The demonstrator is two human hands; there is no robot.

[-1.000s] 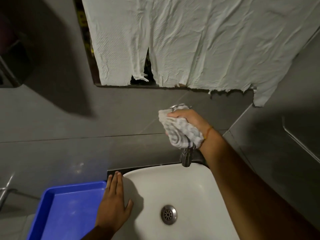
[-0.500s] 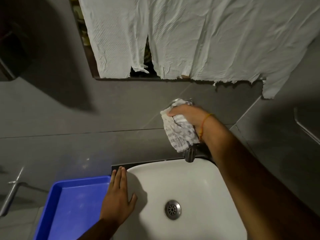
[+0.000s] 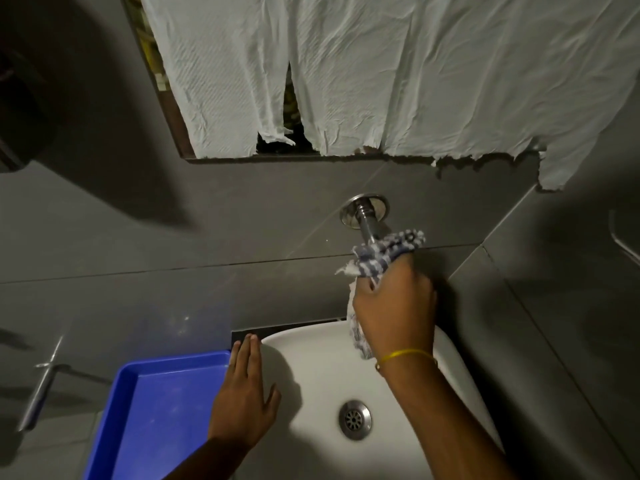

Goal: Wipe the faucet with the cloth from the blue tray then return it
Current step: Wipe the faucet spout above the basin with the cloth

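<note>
A chrome faucet [image 3: 365, 216] juts from the grey tiled wall above the sink; its round wall flange and upper pipe show, and its lower part is hidden. My right hand [image 3: 394, 303] is shut on a blue-and-white checked cloth [image 3: 384, 254], wrapped around the faucet's lower part. My left hand [image 3: 244, 400] lies flat with fingers spread, on the white sink's [image 3: 304, 344] left rim beside the blue tray [image 3: 166, 407], which holds nothing.
Torn white paper [image 3: 381, 81] covers a mirror above the faucet. A metal handle [image 3: 41, 389] sticks out at the lower left. A drain [image 3: 355, 419] sits in the sink's bowl. A wall corner rises to the right.
My right hand with the cloth has slid from the faucet's top, near the wall, down toward the spout, baring the flange and upper pipe. My left hand stays on the sink rim.
</note>
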